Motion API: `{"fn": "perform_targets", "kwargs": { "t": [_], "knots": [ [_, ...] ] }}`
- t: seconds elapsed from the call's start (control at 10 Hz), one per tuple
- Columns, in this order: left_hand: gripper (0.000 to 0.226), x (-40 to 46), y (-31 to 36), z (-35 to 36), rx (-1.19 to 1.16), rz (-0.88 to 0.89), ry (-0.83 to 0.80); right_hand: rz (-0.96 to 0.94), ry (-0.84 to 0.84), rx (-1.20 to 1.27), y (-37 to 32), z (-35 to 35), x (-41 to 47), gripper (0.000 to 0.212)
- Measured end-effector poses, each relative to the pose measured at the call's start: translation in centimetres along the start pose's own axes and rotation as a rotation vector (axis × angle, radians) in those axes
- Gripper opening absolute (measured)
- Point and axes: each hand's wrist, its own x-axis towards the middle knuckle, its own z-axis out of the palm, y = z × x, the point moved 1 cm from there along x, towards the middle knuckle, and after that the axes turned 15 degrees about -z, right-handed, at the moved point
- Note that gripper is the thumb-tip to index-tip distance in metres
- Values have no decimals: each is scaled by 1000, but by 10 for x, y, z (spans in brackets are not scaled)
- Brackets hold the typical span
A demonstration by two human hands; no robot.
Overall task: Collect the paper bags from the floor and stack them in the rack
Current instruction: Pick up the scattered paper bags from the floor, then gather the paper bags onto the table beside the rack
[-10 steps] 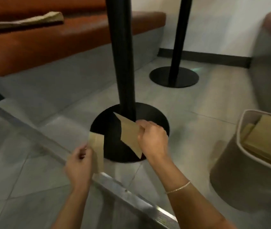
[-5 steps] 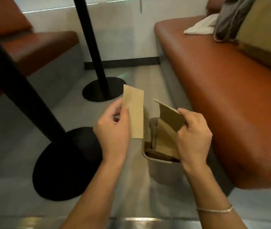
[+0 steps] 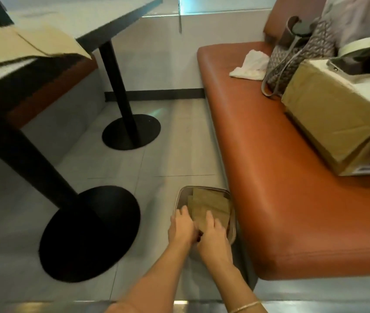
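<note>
A beige rack stands on the floor against the base of the orange bench. Several flat brown paper bags lie stacked in it. Both my hands are down at its near end. My left hand is by the left rim with its fingers pointing forward, and it holds the near left edge of the bags. My right hand grips the near end of the top paper bag, one finger lying along it. Both thumbs are hidden under the hands.
An orange bench runs along the right, carrying a cardboard box, a patterned handbag and a white cloth. Two black table pedestals stand on the tiled floor to the left. A metal strip crosses the bottom.
Both hands, each holding a paper bag up in the air before, have come down into the rack with the bags. The view has swung right and tilted toward the bench.
</note>
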Motion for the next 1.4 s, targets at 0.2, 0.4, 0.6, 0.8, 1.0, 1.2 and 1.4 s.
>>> {"fn": "perform_targets", "kwargs": {
  "t": [0.2, 0.4, 0.6, 0.8, 1.0, 1.2, 1.4],
  "knots": [
    [35, -71, -46, -55, -21, 31, -95, -158, -259, -131, -58, -75, -38, 53],
    [43, -163, -41, -129, -83, -26, -369, -359, -218, -203, -147, -175, -69, 47],
    [25, -240, -21, -156, -72, 88, 33, -544, -195, -202, -232, -245, -91, 44],
    [24, -295, -75, -368, -298, 136, 262, -514, -190, -150, -295, -268, -85, 41],
    [22, -273, -117, -430, -306, 95, 242, -471, -190, -85, -331, -251, -60, 45],
    [25, -186, -131, -485, -292, 124, 289, -262, -66, -7, -365, -233, -8, 49],
    [28, -93, -114, -528, -224, 150, 211, -78, -48, -99, -384, -221, 38, 62]
  ]
}}
